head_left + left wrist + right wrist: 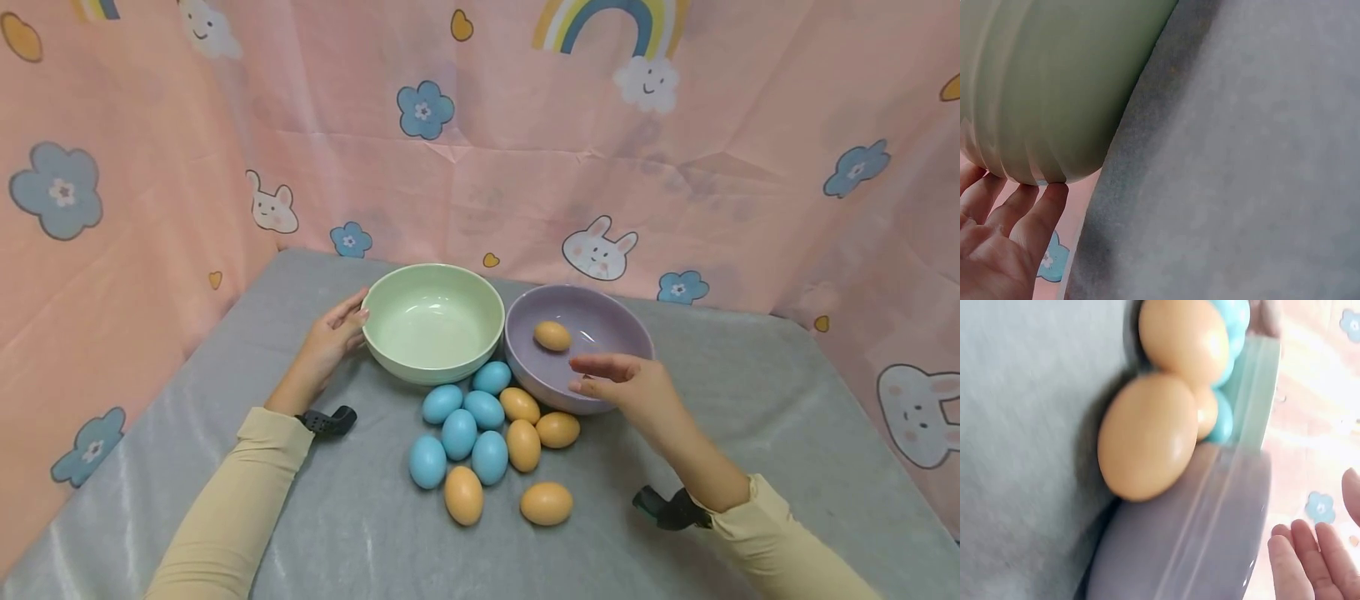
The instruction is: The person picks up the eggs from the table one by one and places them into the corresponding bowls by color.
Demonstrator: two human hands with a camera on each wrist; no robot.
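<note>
My left hand (pixel 330 337) rests its fingertips on the left side of a pale green bowl (pixel 435 367); the left wrist view shows those fingers (pixel 1050 209) against the ribbed outer wall. Over the near right part of a purple bowl (pixel 630 333) hovers my right hand (pixel 630 387), thumb and fingers apart, holding nothing. One orange egg (pixel 552 336) lies inside the purple bowl. In front of both bowls sits a cluster of several blue eggs (pixel 459 434) and several orange eggs (pixel 523 445). The green bowl has nothing in it.
A grey cloth covers the table (pixel 360 517). Pink printed curtain (pixel 495 192) rises behind and along the sides. The two bowls stand side by side near the back edge. A lone orange egg (pixel 546 504) lies toward the front, right of another orange egg (pixel 463 495).
</note>
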